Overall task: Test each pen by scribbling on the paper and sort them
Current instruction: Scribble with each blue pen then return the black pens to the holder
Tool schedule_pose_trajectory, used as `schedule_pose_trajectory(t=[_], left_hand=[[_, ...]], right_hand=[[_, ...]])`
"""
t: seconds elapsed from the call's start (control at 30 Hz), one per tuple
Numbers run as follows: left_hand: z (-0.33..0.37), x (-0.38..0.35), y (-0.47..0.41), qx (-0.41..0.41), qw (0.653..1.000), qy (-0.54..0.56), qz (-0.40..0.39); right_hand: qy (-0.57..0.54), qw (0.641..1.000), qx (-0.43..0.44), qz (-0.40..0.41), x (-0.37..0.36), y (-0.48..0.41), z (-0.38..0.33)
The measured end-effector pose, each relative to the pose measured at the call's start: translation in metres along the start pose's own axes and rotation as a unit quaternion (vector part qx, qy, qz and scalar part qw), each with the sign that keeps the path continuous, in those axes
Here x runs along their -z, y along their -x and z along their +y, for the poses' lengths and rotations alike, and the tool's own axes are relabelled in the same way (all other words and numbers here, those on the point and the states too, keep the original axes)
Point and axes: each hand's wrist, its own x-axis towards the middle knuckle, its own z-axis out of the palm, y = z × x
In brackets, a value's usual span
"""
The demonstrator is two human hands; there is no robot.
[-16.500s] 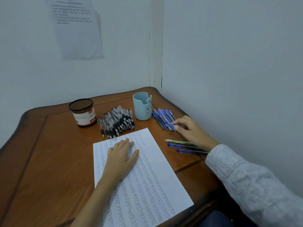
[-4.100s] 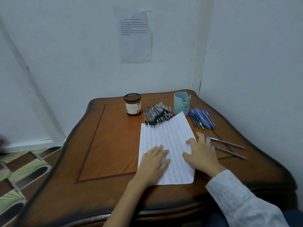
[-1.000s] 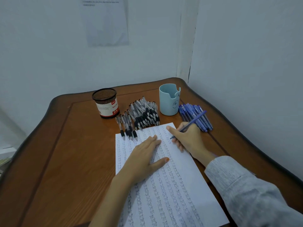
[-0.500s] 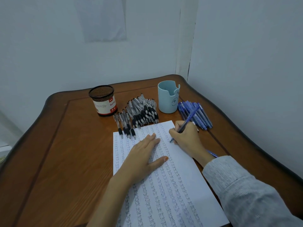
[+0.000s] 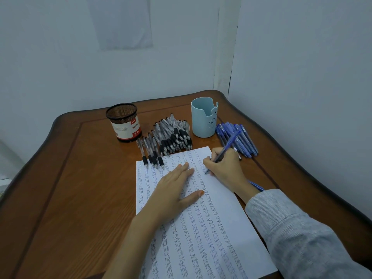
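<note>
A white paper (image 5: 213, 234) covered in rows of small scribbles lies on the wooden table (image 5: 70, 198). My left hand (image 5: 173, 192) rests flat on it with fingers spread. My right hand (image 5: 225, 168) grips a blue pen (image 5: 231, 142) in a writing hold, its tip touching the paper near the upper right. A pile of black pens (image 5: 171, 137) lies beyond the paper. A row of blue pens (image 5: 241, 137) lies to the right of the cup. Another blue pen (image 5: 256, 185) shows partly under my right wrist.
A black mesh pen holder (image 5: 124, 122) with a red and white label stands at the back left. A light blue cup (image 5: 203, 119) stands between the two pen piles. Walls close in behind and on the right.
My right hand has brought the blue pen down from a raised hold to the paper, tip now touching the sheet. My left hand stays flat on the paper.
</note>
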Motion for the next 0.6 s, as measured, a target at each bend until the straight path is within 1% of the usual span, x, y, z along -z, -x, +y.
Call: schedule_pose_trajectory(t=[0.1, 0.23, 0.33, 0.47, 0.6], left_hand=[[0.0002, 0.0001, 0.0001, 0.003, 1.000, 0.002, -0.002], [0.0011, 0.0013, -0.0003, 0.004, 1.000, -0.001, -0.003], [0.0022, 0.0016, 0.0000, 0.001, 1.000, -0.005, -0.004], [0.0014, 0.0008, 0.0003, 0.000, 1.000, -0.002, -0.002], [0.0018, 0.0012, 0.0000, 0.002, 1.000, 0.000, -0.003]], right_hand=[[-0.013, 1.000, -0.009, -0.015, 0.0007, 0.0004, -0.0004], [-0.020, 1.000, -0.004, 0.019, 0.0013, -0.0009, 0.0008], [-0.005, 1.000, 0.001, 0.006, 0.0001, -0.0010, 0.0019], [-0.014, 1.000, -0.002, -0.005, -0.0004, -0.0009, 0.0023], [-0.016, 1.000, 0.002, 0.001, 0.0004, -0.0025, 0.0045]])
